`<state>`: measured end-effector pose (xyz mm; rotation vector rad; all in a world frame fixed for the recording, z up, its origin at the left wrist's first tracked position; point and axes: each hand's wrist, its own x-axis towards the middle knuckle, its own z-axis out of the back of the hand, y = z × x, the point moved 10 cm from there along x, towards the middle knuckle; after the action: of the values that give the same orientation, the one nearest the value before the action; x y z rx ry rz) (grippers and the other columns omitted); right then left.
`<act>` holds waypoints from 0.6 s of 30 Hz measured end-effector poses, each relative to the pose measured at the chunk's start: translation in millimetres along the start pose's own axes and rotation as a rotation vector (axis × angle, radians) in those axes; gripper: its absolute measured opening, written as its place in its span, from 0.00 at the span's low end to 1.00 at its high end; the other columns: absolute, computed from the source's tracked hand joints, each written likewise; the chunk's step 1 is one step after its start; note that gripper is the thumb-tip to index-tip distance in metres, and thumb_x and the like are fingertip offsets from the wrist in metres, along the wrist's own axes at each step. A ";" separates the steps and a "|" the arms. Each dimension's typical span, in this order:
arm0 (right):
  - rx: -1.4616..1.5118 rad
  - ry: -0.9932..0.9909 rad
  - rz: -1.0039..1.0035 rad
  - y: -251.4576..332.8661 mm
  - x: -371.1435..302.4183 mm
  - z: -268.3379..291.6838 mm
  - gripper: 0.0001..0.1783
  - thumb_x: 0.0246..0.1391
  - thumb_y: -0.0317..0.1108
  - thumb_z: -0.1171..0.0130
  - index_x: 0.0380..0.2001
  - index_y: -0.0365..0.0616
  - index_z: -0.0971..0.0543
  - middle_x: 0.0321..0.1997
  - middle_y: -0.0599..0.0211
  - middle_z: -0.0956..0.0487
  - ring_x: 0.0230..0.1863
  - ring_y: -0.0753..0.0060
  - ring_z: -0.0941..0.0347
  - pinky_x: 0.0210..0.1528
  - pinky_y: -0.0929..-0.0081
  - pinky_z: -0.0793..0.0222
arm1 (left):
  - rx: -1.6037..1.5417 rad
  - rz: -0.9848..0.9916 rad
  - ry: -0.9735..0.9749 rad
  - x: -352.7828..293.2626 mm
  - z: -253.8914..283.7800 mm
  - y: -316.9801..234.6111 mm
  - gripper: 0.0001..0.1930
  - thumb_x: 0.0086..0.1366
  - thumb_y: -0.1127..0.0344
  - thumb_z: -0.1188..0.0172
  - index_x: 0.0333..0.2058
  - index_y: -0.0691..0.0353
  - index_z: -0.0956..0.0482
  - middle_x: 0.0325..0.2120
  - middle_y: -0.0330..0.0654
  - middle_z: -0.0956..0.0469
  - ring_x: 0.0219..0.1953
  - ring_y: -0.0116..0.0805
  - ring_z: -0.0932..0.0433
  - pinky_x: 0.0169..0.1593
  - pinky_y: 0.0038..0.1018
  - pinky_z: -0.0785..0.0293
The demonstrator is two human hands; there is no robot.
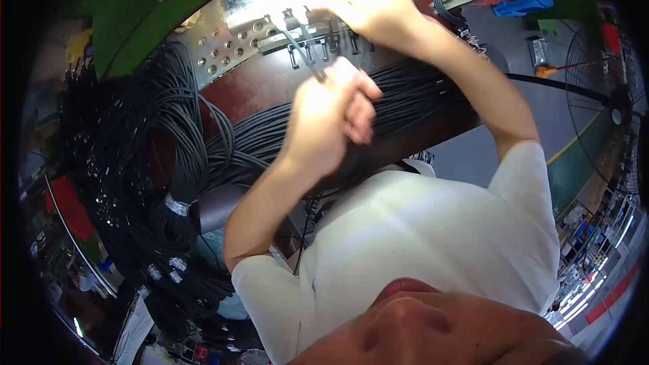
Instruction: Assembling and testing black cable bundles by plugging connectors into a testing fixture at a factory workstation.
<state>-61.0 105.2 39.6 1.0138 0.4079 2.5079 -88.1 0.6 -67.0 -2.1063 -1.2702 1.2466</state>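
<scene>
My left hand [328, 115] is curled above the near edge of the workbench, with thumb and fingers pinched on a black cable [302, 51]. From there the cable runs up to a metal fixture [274, 43] with a row of small black clamps. My right hand [368, 7] reaches over the fixture's right part, under a strong light. Glare washes out its fingers, so their grip is hidden. A thick bundle of black cables [263, 128] lies across the bench beneath my left hand and forearm.
More black cables [122, 155] hang in a large mass at the left, some tied with silvery wrap [177, 205]. A perforated metal plate [220, 47] lies behind the fixture. A green machine part [155, 7] overhangs the upper left. A fan [595, 94] stands at the right.
</scene>
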 end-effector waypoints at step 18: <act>-0.050 0.107 -0.151 -55.3 14.9 -21.4 0.16 0.54 0.42 0.47 0.37 0.41 0.21 0.36 0.54 0.21 0.37 0.54 0.25 0.41 0.61 0.30 | 1.929 -1.037 -0.577 38.1 59.3 -184.0 0.13 0.63 0.58 0.45 0.39 0.59 0.18 0.33 0.43 0.18 0.33 0.35 0.20 0.39 0.27 0.24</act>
<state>-71.8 158.1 11.1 0.8011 0.4336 2.4307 -223.8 121.4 9.0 0.2601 -0.4490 1.3849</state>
